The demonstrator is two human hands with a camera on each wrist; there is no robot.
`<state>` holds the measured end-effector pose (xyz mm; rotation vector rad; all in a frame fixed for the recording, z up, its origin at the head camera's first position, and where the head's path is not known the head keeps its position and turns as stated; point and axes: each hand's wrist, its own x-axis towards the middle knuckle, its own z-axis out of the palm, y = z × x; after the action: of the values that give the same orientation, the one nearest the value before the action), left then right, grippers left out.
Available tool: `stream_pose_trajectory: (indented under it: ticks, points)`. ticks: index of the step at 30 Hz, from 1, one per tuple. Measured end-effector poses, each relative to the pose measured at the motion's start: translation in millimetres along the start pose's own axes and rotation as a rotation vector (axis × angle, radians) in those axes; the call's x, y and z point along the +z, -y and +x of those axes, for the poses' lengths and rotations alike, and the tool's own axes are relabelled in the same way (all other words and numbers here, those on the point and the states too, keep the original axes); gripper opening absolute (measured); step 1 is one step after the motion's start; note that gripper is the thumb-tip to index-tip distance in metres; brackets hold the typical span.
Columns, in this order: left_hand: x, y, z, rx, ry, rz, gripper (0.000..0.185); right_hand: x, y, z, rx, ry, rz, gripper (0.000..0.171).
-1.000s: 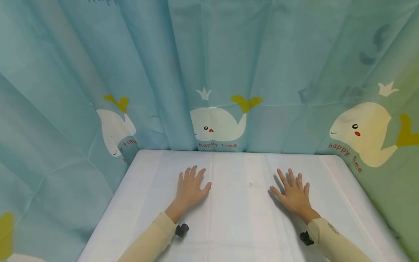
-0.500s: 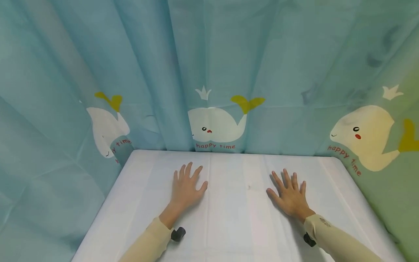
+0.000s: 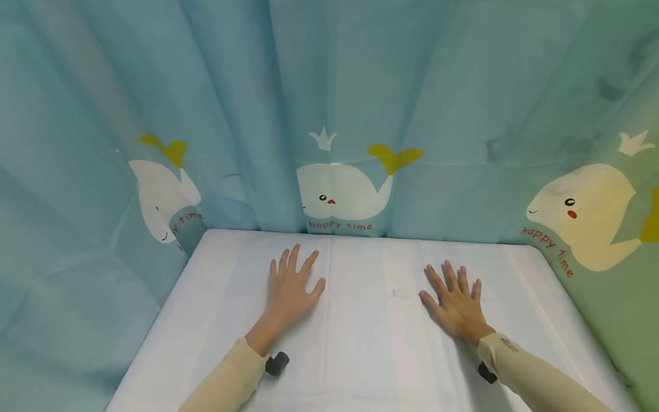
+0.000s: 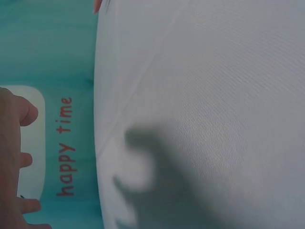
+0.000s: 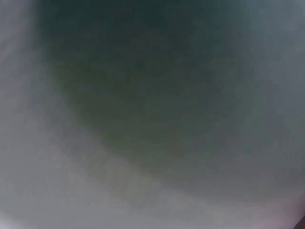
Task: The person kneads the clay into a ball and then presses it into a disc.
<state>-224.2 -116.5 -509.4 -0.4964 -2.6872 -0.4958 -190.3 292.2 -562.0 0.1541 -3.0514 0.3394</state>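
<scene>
So the only thing under the hands is the white cloth (image 3: 370, 343) covering the surface, and both palms lie flat on it. Left hand (image 3: 289, 289) and right hand (image 3: 457, 306) each have the fingers straight and fanned, pressing down, nothing pinched or curled round. The right wrist view is just a dark blur, so no help there.

My guess on handling: the cloth looks thin, light and soft, with faint fold creases, so it'd slide or bunch under a flat palm rather than hold shape. Not fragile. If you wanted a grip on it, the edges outboard of each hand seem the best bet, since the middle between the hands is stretched flat with nothing to pinch.

Its creases run away from the fingertips toward the curtain (image 3: 329, 114), and the long axis seems to run side to side, across both hands, though the near edge is out of view.

Beyond the fingertips hangs that teal curtain with a whale print (image 3: 342, 191), wrapping round both sides.
</scene>
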Motion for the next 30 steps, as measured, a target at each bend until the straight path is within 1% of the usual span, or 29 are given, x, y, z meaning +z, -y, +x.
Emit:
stream_pose_trajectory:
  ticks: [4,7,10,14,18,20,22,24,27,30]
  points:
    - [1.2,2.6,6.7,0.008,-0.027,-0.008,0.061,0,-6,9,0.002,-0.015,0.007,0.079]
    - [3.1,7.6,6.3,0.000,-0.008,-0.001,0.061,1,-9,11,0.014,0.018,0.020,0.079]
    - [4.9,14.6,3.9,-0.012,0.004,0.008,0.061,4,-8,12,0.017,0.033,0.044,0.079]
    - [5.1,22.6,0.6,-0.030,0.004,0.004,0.060,7,-7,17,0.007,0.021,0.122,0.077]
    - [7.5,28.7,-1.3,-0.026,0.012,-0.001,0.060,4,-8,18,0.011,0.004,0.209,0.075]
    - [8.9,30.8,-1.8,-0.016,0.012,-0.005,0.060,-2,-9,16,0.004,-0.010,0.230,0.076]
    - [10.2,32.0,-2.1,-0.001,0.010,-0.015,0.061,-10,-12,13,-0.005,-0.013,0.226,0.077]
    - [10.7,32.1,-1.9,0.013,0.012,-0.020,0.062,-22,-15,9,-0.021,-0.017,0.196,0.078]
    - [9.1,31.8,-0.2,0.040,-0.002,-0.027,0.063,-41,-19,2,-0.054,-0.045,0.129,0.080]
    - [5.7,31.8,2.7,0.066,-0.028,-0.029,0.065,-56,-23,-5,-0.076,-0.094,0.084,0.083]
